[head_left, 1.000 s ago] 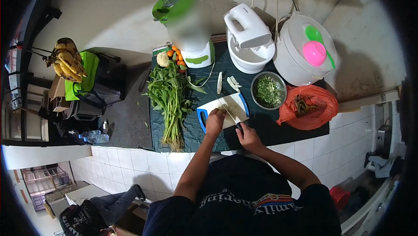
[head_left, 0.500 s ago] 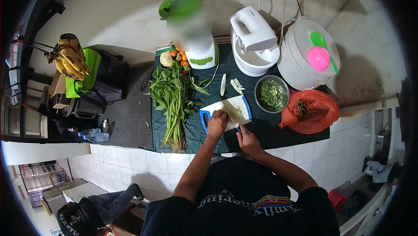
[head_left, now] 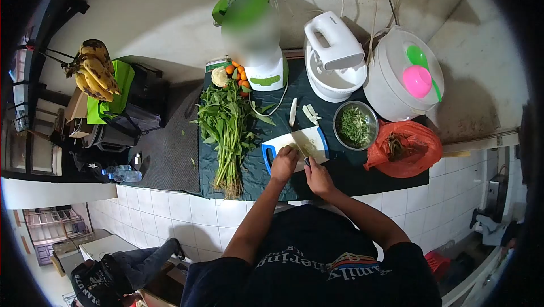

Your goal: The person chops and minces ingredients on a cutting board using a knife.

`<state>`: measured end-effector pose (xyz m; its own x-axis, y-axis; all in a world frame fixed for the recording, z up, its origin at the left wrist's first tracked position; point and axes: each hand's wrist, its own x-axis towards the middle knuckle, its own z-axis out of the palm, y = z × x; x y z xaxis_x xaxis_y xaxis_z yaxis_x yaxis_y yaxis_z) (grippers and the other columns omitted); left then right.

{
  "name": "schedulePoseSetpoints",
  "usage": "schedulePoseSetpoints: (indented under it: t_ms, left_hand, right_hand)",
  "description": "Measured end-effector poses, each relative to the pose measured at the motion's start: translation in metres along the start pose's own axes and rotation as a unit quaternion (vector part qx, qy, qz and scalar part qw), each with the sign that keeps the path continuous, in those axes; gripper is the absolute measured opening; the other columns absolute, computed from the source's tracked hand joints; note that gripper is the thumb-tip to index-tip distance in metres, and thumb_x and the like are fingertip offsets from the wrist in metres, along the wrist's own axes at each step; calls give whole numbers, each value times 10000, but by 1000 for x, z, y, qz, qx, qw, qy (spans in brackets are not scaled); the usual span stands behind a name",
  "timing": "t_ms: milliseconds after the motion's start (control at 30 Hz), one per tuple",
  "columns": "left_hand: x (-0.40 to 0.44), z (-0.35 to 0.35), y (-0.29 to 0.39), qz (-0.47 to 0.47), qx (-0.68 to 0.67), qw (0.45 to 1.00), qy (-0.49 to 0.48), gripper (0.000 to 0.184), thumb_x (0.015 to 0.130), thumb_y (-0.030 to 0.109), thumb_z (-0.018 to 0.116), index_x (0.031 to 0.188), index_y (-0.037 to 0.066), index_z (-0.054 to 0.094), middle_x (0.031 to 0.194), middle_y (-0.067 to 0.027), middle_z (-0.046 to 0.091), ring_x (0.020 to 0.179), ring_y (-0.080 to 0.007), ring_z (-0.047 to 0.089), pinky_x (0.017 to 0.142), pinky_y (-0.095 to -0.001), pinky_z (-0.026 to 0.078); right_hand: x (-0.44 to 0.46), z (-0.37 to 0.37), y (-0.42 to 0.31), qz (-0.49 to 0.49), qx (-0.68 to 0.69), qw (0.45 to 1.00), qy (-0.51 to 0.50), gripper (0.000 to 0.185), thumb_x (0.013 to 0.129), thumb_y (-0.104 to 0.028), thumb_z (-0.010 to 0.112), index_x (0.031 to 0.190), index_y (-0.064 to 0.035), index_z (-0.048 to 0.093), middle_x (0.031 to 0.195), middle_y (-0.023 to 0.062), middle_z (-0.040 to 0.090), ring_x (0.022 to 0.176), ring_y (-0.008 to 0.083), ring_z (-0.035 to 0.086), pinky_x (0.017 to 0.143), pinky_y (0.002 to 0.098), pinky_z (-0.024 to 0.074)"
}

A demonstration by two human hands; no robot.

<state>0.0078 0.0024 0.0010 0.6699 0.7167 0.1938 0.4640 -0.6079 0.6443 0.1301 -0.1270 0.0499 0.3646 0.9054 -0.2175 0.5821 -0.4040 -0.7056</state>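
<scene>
A white cutting board with blue edges [head_left: 311, 137] lies on the dark green cloth, with small pale pieces on it. My left hand [head_left: 285, 163] is closed over the board's left part, its fingers bent on something too small to make out. In my right hand [head_left: 319, 177] is the handle of a knife [head_left: 301, 149], whose blade reaches over the board beside my left fingertips. White pieces [head_left: 311, 114] and a longer white strip [head_left: 293, 112] lie behind the board. To the right stands a metal bowl [head_left: 338, 137] of chopped greens.
Leafy greens [head_left: 228, 131] lie left, below a cauliflower [head_left: 220, 77] and orange fruits. A blender [head_left: 266, 69], white mixer [head_left: 335, 43], large white container [head_left: 391, 74] and red plastic bag [head_left: 419, 157] surround the board. Bananas [head_left: 95, 74] hang far left. Another person [head_left: 105, 278] is at lower left.
The whole scene has shifted slightly right and down in view. The knife blade has turned more upright, and my right hand has moved a little closer to my left hand.
</scene>
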Motion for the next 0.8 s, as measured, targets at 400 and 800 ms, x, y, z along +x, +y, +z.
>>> schedulePoseSetpoints:
  t_ms: [400, 800]
  left_hand:
    - [2, -3, 9, -52, -21, 998, -13, 156, 869, 111, 707, 994, 18, 714, 983, -172, 680, 933, -387, 667, 813, -468, 559]
    - [3, -2, 10, -81, -87, 992, 34, 99, 882, 81, 703, 931, -1, 729, 931, -196, 687, 844, -399, 684, 746, -468, 558]
  right_hand:
    - [-11, 10, 9, -36, 3, 999, 20, 453, 1054, -236, 527, 1394, 63, 509, 1071, 318, 691, 1004, 486, 667, 886, 542, 529]
    - [-15, -4, 4, -25, -5, 1000, -15, 453, 1068, -266, 484, 1372, 70, 511, 1128, 313, 678, 1002, 487, 667, 876, 545, 541]
